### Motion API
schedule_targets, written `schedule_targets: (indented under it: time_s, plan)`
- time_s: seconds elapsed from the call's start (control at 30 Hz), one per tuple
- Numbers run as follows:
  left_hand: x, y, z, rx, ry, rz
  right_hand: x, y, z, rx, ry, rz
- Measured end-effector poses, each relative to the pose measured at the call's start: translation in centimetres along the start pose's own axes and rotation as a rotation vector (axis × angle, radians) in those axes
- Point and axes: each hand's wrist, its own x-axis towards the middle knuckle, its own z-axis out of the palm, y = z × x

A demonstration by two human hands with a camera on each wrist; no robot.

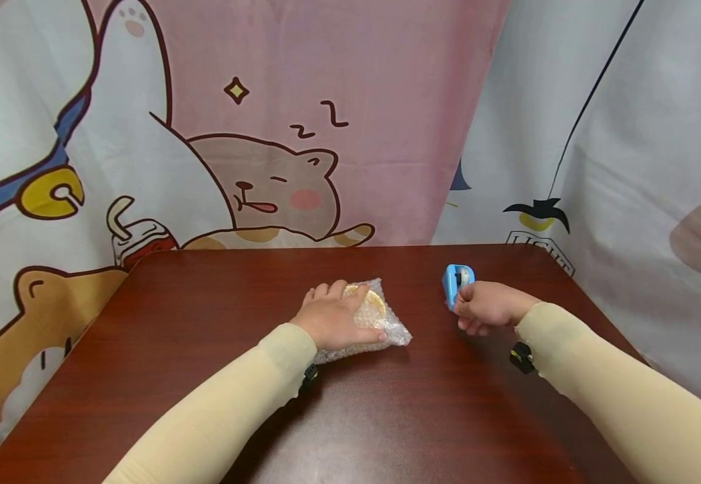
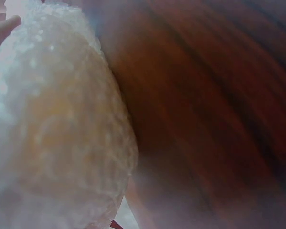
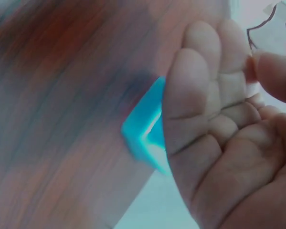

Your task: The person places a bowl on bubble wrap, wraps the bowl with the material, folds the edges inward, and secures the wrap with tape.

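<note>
A bubble-wrapped package (image 1: 394,328) lies on the table, with a yellow curved rim showing through the clear wrap. My left hand (image 1: 335,314) rests on top of it, fingers spread and thumb out to the right. In the left wrist view the bubble wrap (image 2: 61,119) fills the left side. To the right stands a small blue tape dispenser (image 1: 450,285) with a roll in it. My right hand (image 1: 488,306) is at its near end, the thumb and a finger brought together; I cannot tell whether they pinch tape. The palm hides part of the dispenser (image 3: 143,131) in the right wrist view.
The dark reddish-brown table (image 1: 350,417) runs back to a cartoon-printed curtain (image 1: 398,121). Another printed curtain (image 1: 628,168) hangs along the right side. A black wrist device (image 1: 522,357) hangs below the right sleeve.
</note>
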Motion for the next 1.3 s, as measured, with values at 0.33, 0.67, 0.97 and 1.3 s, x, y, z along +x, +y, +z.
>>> schedule_targets:
  time_s: [0.33,0.67,0.97,1.3]
  plan:
    - [0.0,0.0,0.0,0.003,0.002,0.002,-0.2,-3.0,1.4,-0.062,0.072,-0.12]
    - [0.1,-0.1,0.2,0.003,0.001,-0.003,-0.3,-5.0,2.0,-0.093,0.082,-0.181]
    - [0.2,-0.1,0.1,-0.004,-0.006,-0.01,-0.1,-6.3,2.4,-0.14,0.083,-0.21]
    - [0.1,-0.1,0.0,-0.001,0.01,-0.003,0.3,-7.6,3.1,-0.166,0.063,-0.225]
